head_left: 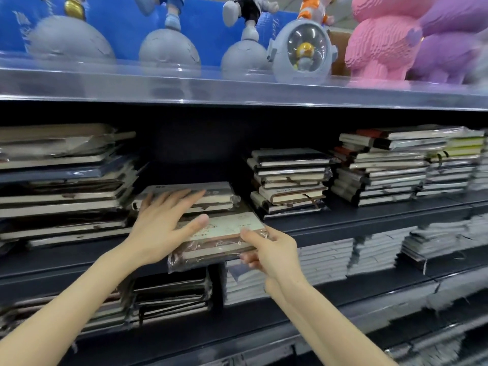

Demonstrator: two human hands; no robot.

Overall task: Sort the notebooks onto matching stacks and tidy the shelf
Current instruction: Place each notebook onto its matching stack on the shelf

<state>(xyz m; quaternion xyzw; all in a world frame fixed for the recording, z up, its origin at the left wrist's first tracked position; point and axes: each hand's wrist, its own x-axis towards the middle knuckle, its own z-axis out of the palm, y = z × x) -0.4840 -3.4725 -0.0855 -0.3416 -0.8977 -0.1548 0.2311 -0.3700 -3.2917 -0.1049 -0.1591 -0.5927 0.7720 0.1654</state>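
A brown notebook in clear plastic wrap sticks out over the front edge of the dark middle shelf. My right hand grips its right front corner, thumb on top and fingers underneath. My left hand lies flat with spread fingers, its thumb on the notebook's cover and its fingers over the low grey stack behind. To the left rises a tall mixed stack. On the right stand a black and brown stack and a taller stack.
Above, a clear-fronted shelf carries grey moon figurines, an astronaut lamp and pink and purple block figures. The lower shelf holds dark notebooks and pale stacks.
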